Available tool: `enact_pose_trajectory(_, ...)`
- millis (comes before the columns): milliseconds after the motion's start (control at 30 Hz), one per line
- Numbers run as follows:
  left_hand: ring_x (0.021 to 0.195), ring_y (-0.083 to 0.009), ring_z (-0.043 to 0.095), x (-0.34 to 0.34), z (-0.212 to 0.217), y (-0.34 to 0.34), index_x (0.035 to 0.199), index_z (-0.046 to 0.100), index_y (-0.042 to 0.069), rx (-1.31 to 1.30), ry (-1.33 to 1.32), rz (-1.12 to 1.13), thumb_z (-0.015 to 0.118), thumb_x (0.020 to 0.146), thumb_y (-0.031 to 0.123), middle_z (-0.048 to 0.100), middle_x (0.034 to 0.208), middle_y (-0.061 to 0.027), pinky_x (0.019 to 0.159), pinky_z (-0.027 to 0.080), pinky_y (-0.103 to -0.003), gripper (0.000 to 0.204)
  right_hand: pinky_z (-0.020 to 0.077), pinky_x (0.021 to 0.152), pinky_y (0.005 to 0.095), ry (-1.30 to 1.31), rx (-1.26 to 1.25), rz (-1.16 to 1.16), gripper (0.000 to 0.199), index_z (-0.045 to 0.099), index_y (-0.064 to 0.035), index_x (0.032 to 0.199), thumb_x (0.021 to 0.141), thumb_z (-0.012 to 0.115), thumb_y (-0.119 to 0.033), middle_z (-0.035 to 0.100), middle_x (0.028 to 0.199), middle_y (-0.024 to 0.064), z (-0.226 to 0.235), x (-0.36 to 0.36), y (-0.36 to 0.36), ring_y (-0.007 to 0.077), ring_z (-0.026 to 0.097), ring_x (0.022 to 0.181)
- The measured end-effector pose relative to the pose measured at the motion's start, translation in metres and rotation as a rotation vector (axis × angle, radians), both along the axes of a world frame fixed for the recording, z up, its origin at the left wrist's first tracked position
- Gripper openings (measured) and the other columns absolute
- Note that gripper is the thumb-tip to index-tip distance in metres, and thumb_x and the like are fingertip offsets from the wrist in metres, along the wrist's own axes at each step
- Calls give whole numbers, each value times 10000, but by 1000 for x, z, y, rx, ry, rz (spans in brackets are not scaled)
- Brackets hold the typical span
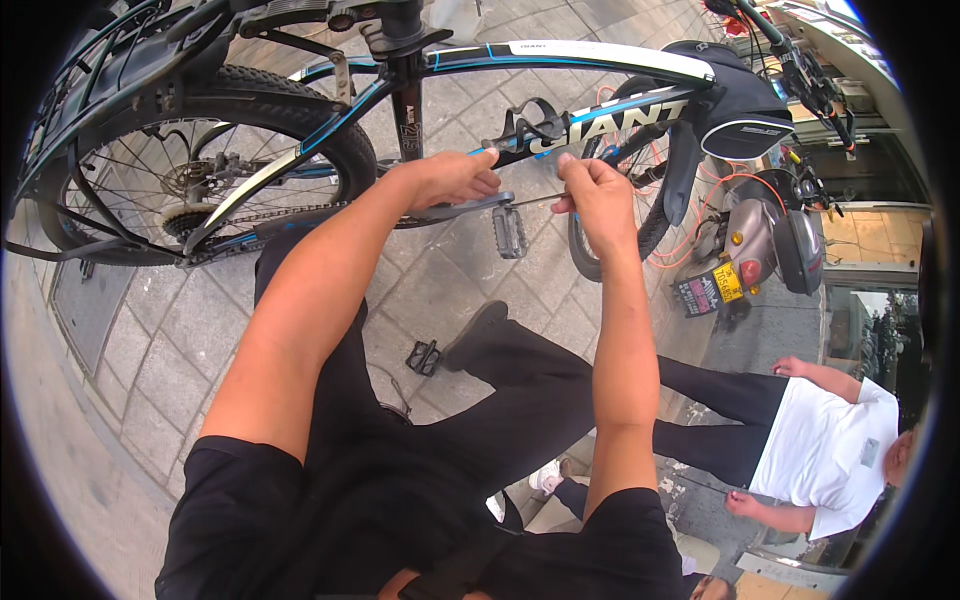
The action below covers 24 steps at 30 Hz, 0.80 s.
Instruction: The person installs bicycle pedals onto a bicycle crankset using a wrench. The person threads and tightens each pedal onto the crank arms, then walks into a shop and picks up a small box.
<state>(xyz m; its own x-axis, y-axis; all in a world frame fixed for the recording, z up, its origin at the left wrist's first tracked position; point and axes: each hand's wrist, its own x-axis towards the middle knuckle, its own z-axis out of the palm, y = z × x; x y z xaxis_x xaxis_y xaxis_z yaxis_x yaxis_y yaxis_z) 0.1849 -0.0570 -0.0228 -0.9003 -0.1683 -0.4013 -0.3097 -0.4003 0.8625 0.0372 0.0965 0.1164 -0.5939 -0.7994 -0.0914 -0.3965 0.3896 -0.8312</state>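
A person works at the crank arm of a black and blue bicycle standing on the paved ground: the left hand is clamped on the crank, the right hand pinched shut on a thin tool pointed at it. One pedal is mounted; another pedal lies loose on the paving below, so the job looks partway done. The bottle cage on the frame holds nothing.

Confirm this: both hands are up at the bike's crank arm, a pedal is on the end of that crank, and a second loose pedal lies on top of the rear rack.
Not quite. In the head view the loose pedal lies on the paving stones, not the rear rack. The rest holds: the left hand and right hand are at the crank arm, whose end carries a pedal.
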Motion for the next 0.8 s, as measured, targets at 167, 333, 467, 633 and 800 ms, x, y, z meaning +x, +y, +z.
enact_pose_trajectory(167, 1505, -276, 437, 2, -4, -6, 1534, 473, -33, 63, 30, -16, 307, 1100, 619, 491, 1590, -190, 1232, 331, -398, 801, 541, 682, 320, 622, 63, 140, 268, 716, -19, 987, 971, 702, -286, 690, 819, 136, -84, 136, 24, 190, 690, 726)
enact_pose_trajectory(333, 1507, -275, 432, -3, -1, 0, 1537, 471, -29, 62, 33, -26, 309, 1103, 611, 482, 1597, -186, 1244, 312, -404, 790, 560, 771, 433, -65, 194, -105, 368, 672, -89, 1262, 971, 695, -313, 714, 1146, 182, -255, 99, 48, 309, 728, 890)
enact_pose_trajectory(467, 1500, -275, 440, 1, -5, -1, 1531, 476, -32, 56, 5, 8, 308, 1108, 600, 488, 1593, -184, 1243, 315, -398, 779, 556, 824, 381, -673, -140, -480, 508, 582, -105, 1408, 997, 658, -392, 696, 1240, 134, -273, 54, 48, 253, 709, 999)
enact_pose_trajectory(633, 1487, -286, 457, -9, 4, -3, 1523, 479, -44, 40, 0, 6, 332, 1115, 572, 495, 1581, -198, 1236, 337, -405, 753, 560, 693, 386, -1300, -543, -472, 278, 686, -115, 1171, 1008, 630, -333, 714, 1047, 74, -242, -36, 41, 245, 681, 842)
enact_pose_trajectory(800, 1419, -284, 538, -23, -7, -2, 1463, 543, -57, -75, 42, 17, 432, 1121, 459, 561, 1512, -208, 1202, 395, -386, 630, 558, 629, 379, -997, -153, -366, 309, 679, -100, 1185, 1048, 539, -338, 726, 997, 106, -265, -60, 36, 241, 696, 781)
